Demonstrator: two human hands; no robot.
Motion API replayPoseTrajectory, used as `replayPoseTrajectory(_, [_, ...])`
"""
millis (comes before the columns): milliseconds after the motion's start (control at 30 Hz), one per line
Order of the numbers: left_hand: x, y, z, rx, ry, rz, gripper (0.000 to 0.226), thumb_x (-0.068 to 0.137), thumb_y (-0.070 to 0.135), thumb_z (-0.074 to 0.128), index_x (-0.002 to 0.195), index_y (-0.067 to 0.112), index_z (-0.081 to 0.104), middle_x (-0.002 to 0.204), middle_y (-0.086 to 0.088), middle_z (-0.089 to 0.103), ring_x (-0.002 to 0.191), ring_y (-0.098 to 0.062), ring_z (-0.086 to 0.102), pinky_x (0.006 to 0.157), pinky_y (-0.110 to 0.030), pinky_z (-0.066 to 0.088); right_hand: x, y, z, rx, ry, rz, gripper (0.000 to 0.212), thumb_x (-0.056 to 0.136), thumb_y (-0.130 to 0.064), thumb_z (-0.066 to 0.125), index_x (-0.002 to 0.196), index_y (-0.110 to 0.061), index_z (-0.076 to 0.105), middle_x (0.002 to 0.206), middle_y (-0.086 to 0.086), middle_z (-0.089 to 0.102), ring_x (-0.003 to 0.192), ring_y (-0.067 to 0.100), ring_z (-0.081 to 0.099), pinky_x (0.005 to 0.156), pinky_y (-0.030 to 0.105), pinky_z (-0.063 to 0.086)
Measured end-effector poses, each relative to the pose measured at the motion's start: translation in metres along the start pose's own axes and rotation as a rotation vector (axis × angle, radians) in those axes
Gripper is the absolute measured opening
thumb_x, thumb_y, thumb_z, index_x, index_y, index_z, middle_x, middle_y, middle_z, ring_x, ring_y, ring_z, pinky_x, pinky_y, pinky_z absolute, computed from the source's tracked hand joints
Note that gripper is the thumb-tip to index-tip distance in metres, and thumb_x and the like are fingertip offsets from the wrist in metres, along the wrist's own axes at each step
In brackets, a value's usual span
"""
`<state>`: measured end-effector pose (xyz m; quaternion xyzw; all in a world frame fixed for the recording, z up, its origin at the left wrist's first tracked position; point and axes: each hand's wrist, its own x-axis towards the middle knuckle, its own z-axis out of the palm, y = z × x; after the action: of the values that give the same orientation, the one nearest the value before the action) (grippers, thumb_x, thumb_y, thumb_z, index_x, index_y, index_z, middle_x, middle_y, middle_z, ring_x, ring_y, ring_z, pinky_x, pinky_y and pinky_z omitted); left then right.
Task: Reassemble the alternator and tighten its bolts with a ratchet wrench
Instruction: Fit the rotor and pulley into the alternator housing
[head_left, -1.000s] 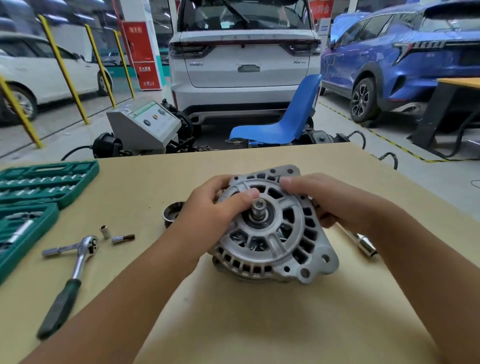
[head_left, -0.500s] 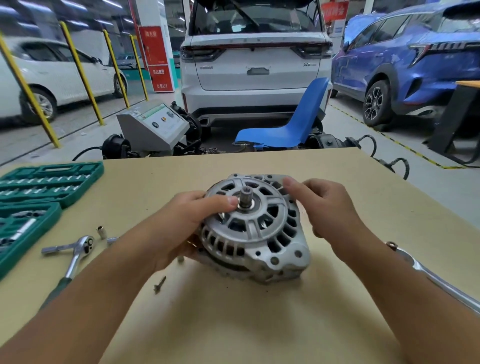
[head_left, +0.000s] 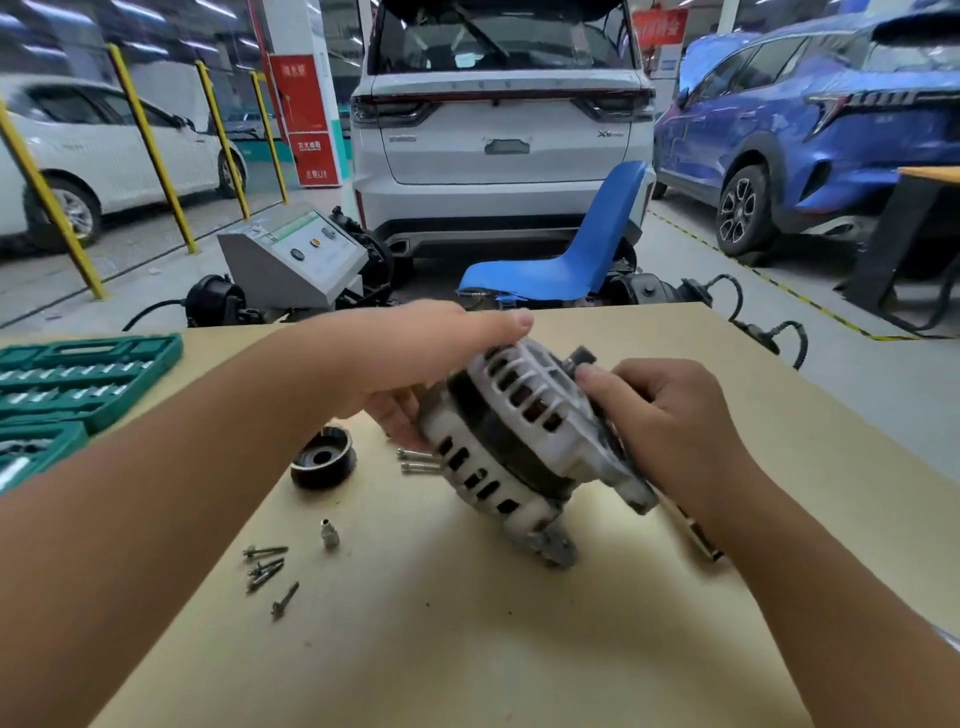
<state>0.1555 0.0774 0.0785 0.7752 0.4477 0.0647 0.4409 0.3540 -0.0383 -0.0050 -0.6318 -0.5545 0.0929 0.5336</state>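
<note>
The red sign (head_left: 305, 119) carries Chinese characters, too blurred to read.

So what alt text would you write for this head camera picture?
Two hands, left hand and right hand, hold a tilted alternator above a tan table. Loose bolts, a black pulley and a green socket case lie to the left; parked cars stand behind.
</note>
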Motion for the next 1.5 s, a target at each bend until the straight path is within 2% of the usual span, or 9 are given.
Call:
replayPoseTrajectory(233, [0.017, 0.011, 0.023, -0.017, 0.189, 0.126, 0.045, 0.091, 0.056, 0.07, 0.096, 0.011, 0.074, 0.062, -0.009, 0.069, 0.049, -0.019, 0.062, 0.05, -0.028, 0.052, 0.003, 0.022, -0.011, 0.031, 0.185, 0.216, 0.065, 0.101, -0.041, 0.055, 0.048, -0.006, 0.044, 0.046, 0.004, 0.046, 0.044, 0.018, 0.042, 0.052, 0.032, 0.037])
replayPoseTrajectory(467, [0.011, -0.032, 0.014, -0.183, 0.132, 0.369, 0.052, 0.082, 0.062, 0.073, 0.087, 0.011, 0.078, 0.064, -0.011, 0.07, 0.052, -0.019, 0.061, 0.047, -0.026, 0.051, 0.005, 0.008, -0.007, 0.064, 0.013, 0.136, 0.061, 0.105, -0.04, 0.05, 0.073, 0.011, 0.053, 0.072, 0.034, 0.054, 0.058, 0.031, 0.047, 0.059, 0.05, 0.045])
replayPoseTrajectory(633, [0.008, -0.067, 0.015, -0.264, 0.045, 0.536, 0.055, 0.068, 0.05, 0.083, 0.118, 0.026, 0.076, 0.085, -0.001, 0.073, 0.07, -0.016, 0.065, 0.061, -0.03, 0.058, 0.008, 0.004, -0.012, 0.2, -0.096, 0.246, 0.037, 0.1, -0.034, 0.051, 0.072, -0.011, 0.055, 0.065, 0.013, 0.043, 0.054, 0.019, 0.042, 0.05, 0.03, 0.036])
replayPoseTrajectory(800, [0.015, -0.068, 0.026, -0.073, 0.238, 0.594, 0.057, 0.063, 0.069, 0.075, 0.114, 0.045, 0.07, 0.112, 0.008, 0.069, 0.09, -0.007, 0.067, 0.076, -0.033, 0.058, 0.004, 0.007, -0.003, 0.299, 0.017, 0.31, 0.033, 0.084, -0.029, 0.053, 0.052, -0.021, 0.049, 0.05, -0.001, 0.046, 0.042, 0.014, 0.044, 0.041, 0.022, 0.038])
replayPoseTrajectory(933, [0.018, -0.068, 0.029, -0.017, 0.24, 0.59, 0.065, 0.065, 0.068, 0.079, 0.119, 0.035, 0.067, 0.1, 0.006, 0.073, 0.088, -0.01, 0.073, 0.072, -0.026, 0.06, 0.002, 0.011, 0.002, 0.477, 0.144, 0.395, 0.019, 0.08, -0.028, 0.06, 0.061, -0.023, 0.06, 0.058, -0.002, 0.058, 0.05, 0.013, 0.055, 0.045, 0.028, 0.049])
replayPoseTrajectory(1167, [0.025, -0.078, 0.04, -0.026, 0.323, 0.631, 0.049, 0.077, 0.02, 0.092, 0.114, 0.037, 0.064, 0.108, 0.015, 0.069, 0.082, -0.005, 0.074, 0.067, -0.023, 0.053, 0.005, 0.022, 0.007, 0.476, 0.141, 0.491, 0.021, 0.087, -0.017, 0.059, 0.069, -0.017, 0.048, 0.067, 0.01, 0.04, 0.062, 0.023, 0.034, 0.053, 0.031, 0.034])
replayPoseTrajectory(1300, [0.03, -0.086, 0.04, -0.057, 0.386, 0.546, 0.047, 0.074, 0.031, 0.093, 0.111, 0.033, 0.065, 0.101, 0.009, 0.07, 0.076, -0.005, 0.072, 0.066, -0.02, 0.053, 0.013, 0.013, 0.003, 0.111, 0.268, 0.341, 0.046, 0.094, -0.038, 0.06, 0.056, -0.015, 0.048, 0.047, -0.009, 0.038, 0.047, 0.015, 0.035, 0.047, 0.025, 0.029])
replayPoseTrajectory(1400, [0.025, -0.094, 0.041, 0.139, 0.391, 0.437, 0.039, 0.077, 0.068, 0.076, 0.093, 0.033, 0.07, 0.08, 0.015, 0.07, 0.073, 0.003, 0.064, 0.064, -0.024, 0.048, 0.001, -0.008, 0.004, -0.105, 0.528, -0.025, 0.039, 0.097, -0.051, 0.055, 0.078, -0.019, 0.065, 0.048, -0.008, 0.045, 0.049, 0.009, 0.042, 0.053, 0.032, 0.04])
replayPoseTrajectory(1500, [0.012, -0.105, 0.046, 0.606, 0.199, 0.473, 0.075, 0.073, 0.09, 0.042, 0.123, 0.041, 0.069, 0.109, 0.02, 0.064, 0.103, -0.006, 0.053, 0.086, -0.039, 0.051, -0.022, -0.033, 0.025, -0.282, 0.437, -0.386, 0.03, 0.09, -0.053, 0.066, 0.098, -0.023, 0.068, 0.059, -0.015, 0.054, 0.053, 0.007, 0.053, 0.05, 0.028, 0.045])
